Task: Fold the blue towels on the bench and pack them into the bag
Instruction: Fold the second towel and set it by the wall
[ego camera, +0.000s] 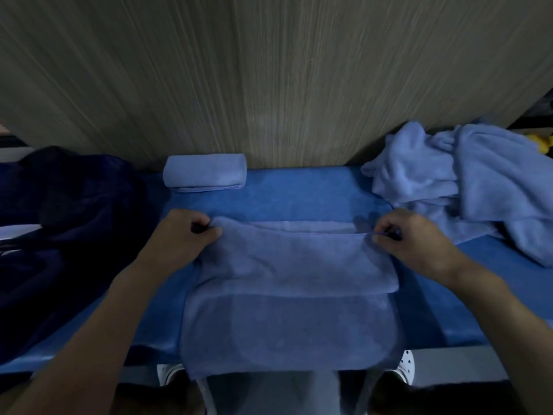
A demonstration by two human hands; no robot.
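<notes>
A blue towel [287, 295] lies spread across the blue bench [299, 193], its near part hanging over the front edge. Its upper layer is folded over toward the wall. My left hand [182, 232] pinches the left corner of that folded layer. My right hand [416, 238] pinches the right corner. A folded blue towel [205, 172] sits against the wall behind my left hand. A heap of unfolded blue towels [466, 181] lies at the right end of the bench. A dark navy bag [65, 223] rests at the left.
A wood-grain wall [269, 70] rises directly behind the bench. White shoes [405, 366] show below the bench's front edge. A yellow object [546, 145] peeks out behind the towel heap at far right.
</notes>
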